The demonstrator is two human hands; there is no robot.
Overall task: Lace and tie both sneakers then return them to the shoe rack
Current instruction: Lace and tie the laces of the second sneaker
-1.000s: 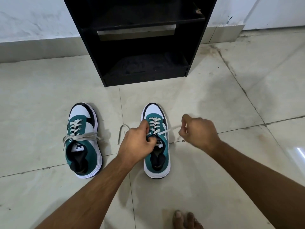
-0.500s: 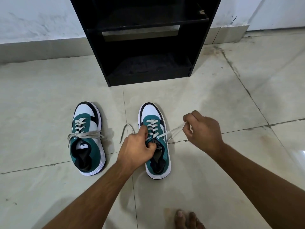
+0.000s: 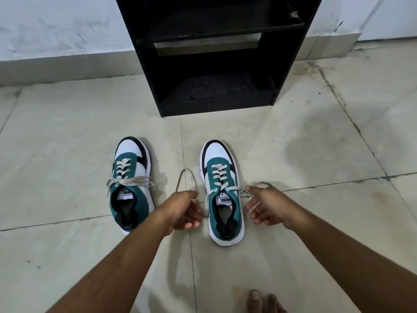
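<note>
Cut off at the top edge: a black shoe rack (image 3: 216,64), only two shelves visible, both dark inside, contents of the lower shelf hard to make out beyond a dusty patch. Cut off at the bottom edge: bare toes (image 3: 261,301), two or three of them, count uncertain. Both forearms entering from the bottom corners, elbows out of frame.

Two sneakers on the tiled floor (image 3: 67,143), toes pointing far, toward the rack. Left sneaker (image 3: 130,184): teal, white and black, laced, lace ends lying loose across the tongue and over both sides, not tied in a bow as far as can be seen. Right sneaker (image 3: 222,193): same colours, laced up to the top eyelets, one pale lace end (image 3: 187,179) arching out on the left side, another lace end (image 3: 252,197) trailing out on the right.

Two hands, one on each side of the right sneaker. Left hand (image 3: 185,211): just left of the shoe, fingers loosely curled, the left lace end running into the hand; exact pinch hidden behind the knuckles, so grip hard to confirm. Right hand (image 3: 268,206): just right of the shoe, fingers half open, the right lace end draped across them and passing between thumb and forefinger; firm grasp or mere resting not clear.

White wall and pale skirting at the far side, behind the rack.
</note>
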